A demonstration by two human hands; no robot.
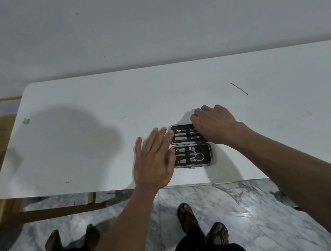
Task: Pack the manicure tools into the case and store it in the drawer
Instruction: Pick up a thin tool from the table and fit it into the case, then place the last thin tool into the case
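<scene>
You are working at the open case (190, 145), which is lying flat near the counter (94, 127) front edge with tools strapped into both halves. Your left hand (155, 160) is hovering flat, fingers spread, at the case's left side. Your right hand (213, 124) is curling over the far half's right end; whether it is gripping anything, I cannot tell. If you are folding the far half down now, a badly seated tool could jam the lid or nudge the case off the edge.
</scene>
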